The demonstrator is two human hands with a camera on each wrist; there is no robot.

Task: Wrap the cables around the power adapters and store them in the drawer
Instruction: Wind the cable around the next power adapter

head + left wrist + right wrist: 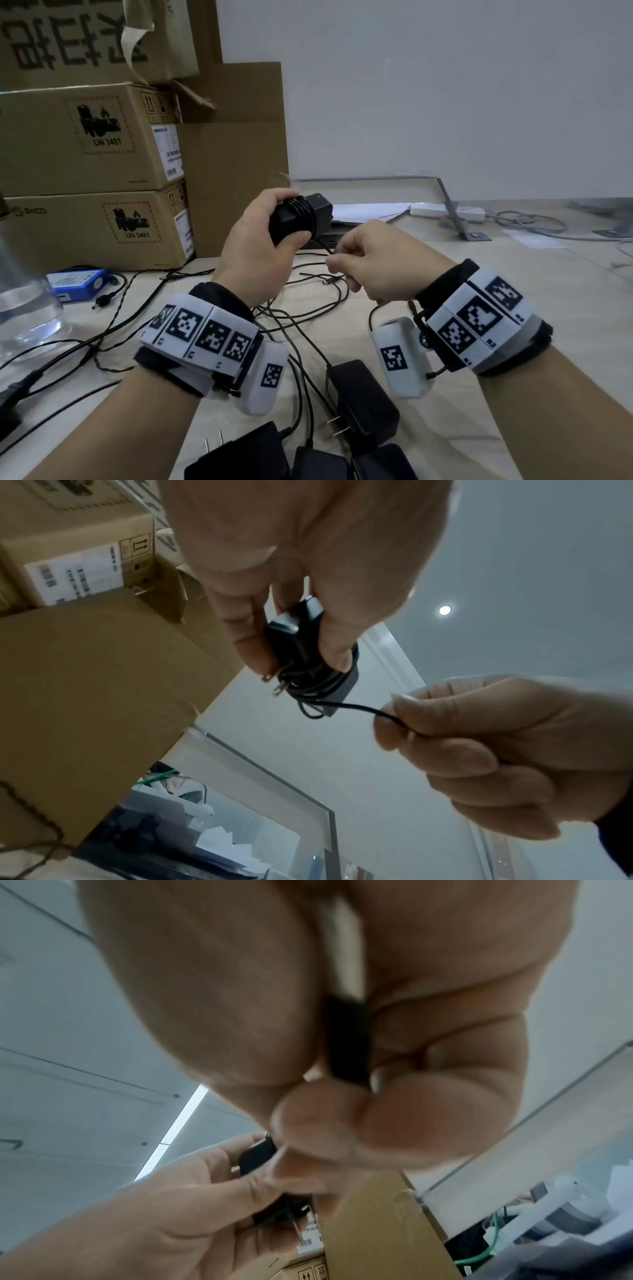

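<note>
My left hand (263,236) grips a black power adapter (308,214) above the desk, with several turns of its thin black cable wound round the body. In the left wrist view the adapter (308,656) shows its two plug prongs, pinched between thumb and fingers. My right hand (373,257) pinches the loose end of that cable (359,708), pulled taut just to the adapter's right. Several more black adapters (363,401) lie on the desk near me, their cables (298,318) tangled below my hands. No drawer is in view.
Stacked cardboard boxes (85,137) stand at the left against the wall. A blue battery pack (82,282) and a clear water bottle (24,308) sit left on the desk (513,342). A white power strip (445,211) and a metal bracket (455,212) lie at the back right.
</note>
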